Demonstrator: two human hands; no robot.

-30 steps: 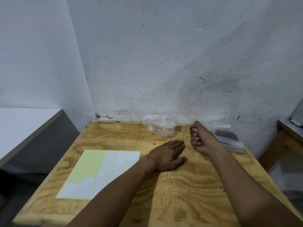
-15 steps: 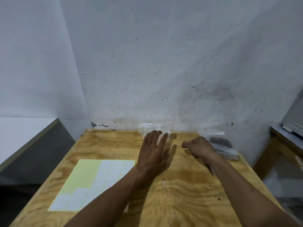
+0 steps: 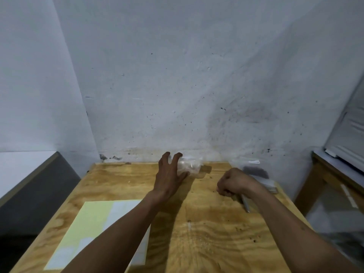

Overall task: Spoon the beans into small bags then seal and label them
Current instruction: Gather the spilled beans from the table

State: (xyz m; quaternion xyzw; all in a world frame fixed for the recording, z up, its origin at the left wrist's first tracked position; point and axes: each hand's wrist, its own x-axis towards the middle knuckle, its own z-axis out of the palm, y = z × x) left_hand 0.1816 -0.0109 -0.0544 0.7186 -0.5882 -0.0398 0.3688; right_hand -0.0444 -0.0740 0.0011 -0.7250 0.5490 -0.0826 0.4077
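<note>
Since a second ago, left hand [image 3: 169, 178] reached the crumpled clear plastic bag [image 3: 190, 166], fingers [image 3: 176, 157] spread to take it; right hand [image 3: 233, 183] clenches a grey pen [image 3: 245, 203].

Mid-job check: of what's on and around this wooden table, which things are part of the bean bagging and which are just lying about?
Job:
clear plastic bag at the wall, under the left hand
stack of small bags
label sheet
spoon handle, gripped by the right hand

Lying about:
side bench on the right
white ledge on the left
</note>
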